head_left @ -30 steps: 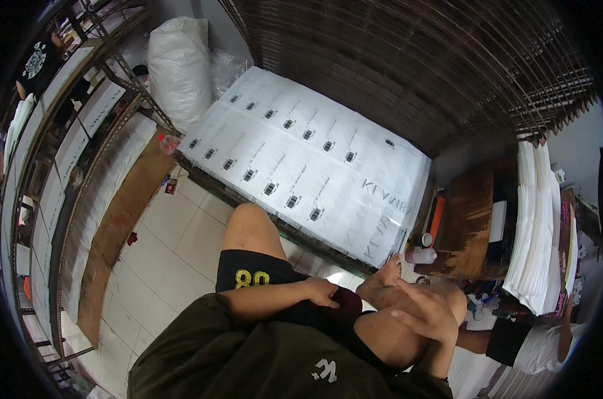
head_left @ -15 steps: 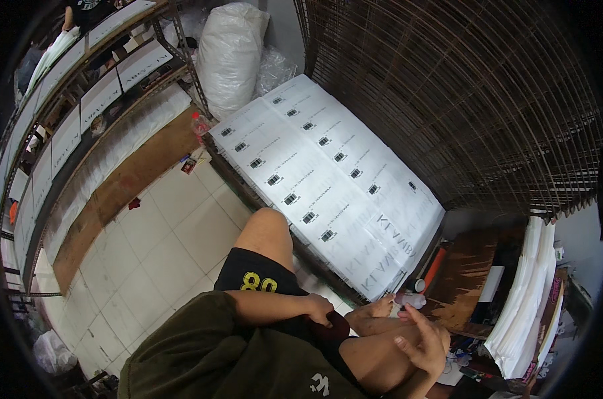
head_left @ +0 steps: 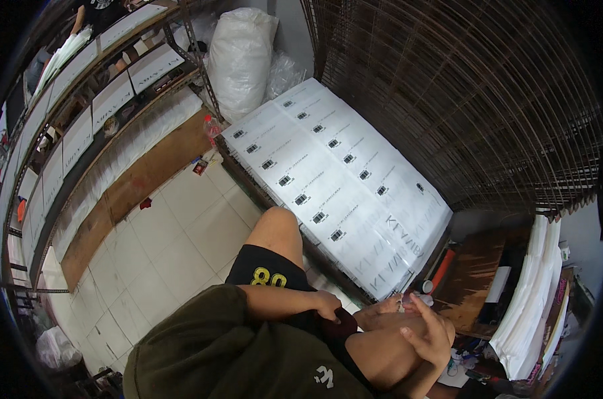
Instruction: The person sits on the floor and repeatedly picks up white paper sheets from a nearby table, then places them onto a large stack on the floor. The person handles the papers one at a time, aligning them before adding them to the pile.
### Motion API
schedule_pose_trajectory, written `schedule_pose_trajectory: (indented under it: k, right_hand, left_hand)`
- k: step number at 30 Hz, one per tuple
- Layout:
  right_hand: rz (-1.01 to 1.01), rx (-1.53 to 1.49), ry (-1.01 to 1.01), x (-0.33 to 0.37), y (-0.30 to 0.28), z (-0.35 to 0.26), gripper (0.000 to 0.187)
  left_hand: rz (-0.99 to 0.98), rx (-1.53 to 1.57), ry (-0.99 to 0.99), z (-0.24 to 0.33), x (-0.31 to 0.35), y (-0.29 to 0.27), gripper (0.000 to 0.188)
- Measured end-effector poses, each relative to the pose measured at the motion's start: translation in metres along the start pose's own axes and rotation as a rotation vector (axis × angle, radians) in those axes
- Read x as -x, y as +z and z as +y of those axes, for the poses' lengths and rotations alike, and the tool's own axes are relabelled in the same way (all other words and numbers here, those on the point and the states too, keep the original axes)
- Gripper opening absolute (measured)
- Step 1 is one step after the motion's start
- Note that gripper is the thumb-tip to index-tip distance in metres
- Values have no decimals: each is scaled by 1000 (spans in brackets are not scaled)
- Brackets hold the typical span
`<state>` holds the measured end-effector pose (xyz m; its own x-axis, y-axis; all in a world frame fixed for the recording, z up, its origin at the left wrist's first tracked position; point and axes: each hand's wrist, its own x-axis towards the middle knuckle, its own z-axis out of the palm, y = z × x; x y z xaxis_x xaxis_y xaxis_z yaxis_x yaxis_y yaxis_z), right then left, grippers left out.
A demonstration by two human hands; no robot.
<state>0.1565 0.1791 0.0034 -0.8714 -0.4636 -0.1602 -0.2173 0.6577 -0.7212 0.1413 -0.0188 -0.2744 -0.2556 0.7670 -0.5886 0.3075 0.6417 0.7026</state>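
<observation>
My left hand [head_left: 327,305] lies in my lap with its fingers curled, against a dark maroon thing [head_left: 344,324]; whether it grips this or something hidden, I cannot make out. Over my bent right leg, my right hand [head_left: 432,338] is open, fingers stretched and thumb apart, holding nothing. Just past its fingertips is a pale, translucent bottle-like thing [head_left: 421,299], partly covered by the fingers. In front of me stands a low table covered with a white printed sheet [head_left: 354,193], with rows of small dark marks and large letters at its near end.
Dark wire racks [head_left: 461,86] rise behind the table. Left, a long shelf [head_left: 82,149] holds white printed panels. A big white plastic sack [head_left: 241,63] stands beyond the table. Stacked white sheets [head_left: 531,299] hang at the right, beside a brown board [head_left: 471,272].
The whole view has shifted slightly, so the scene sits a little farther right and lower. My hands keep nearly the same pose; the right hand's fingers now overlap the bottle-like thing more.
</observation>
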Motion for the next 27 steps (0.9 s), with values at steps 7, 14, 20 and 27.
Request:
schedule_pose_trajectory:
  k: [7, 14, 20, 27]
  right_hand:
    - [102, -5, -26, 6, 6, 6, 63]
    - [78, -19, 13, 8, 2, 1, 65]
    - [53, -62, -26, 14, 1, 16, 65]
    - [70, -91, -8, 17, 3, 17, 65]
  left_hand:
    - [73, -53, 48, -10, -12, 12, 64]
    - [59, -39, 25, -5, -7, 5, 62]
    - [51, -34, 21, -12, -17, 11, 63]
    - [28, -21, -1, -14, -21, 14, 64]
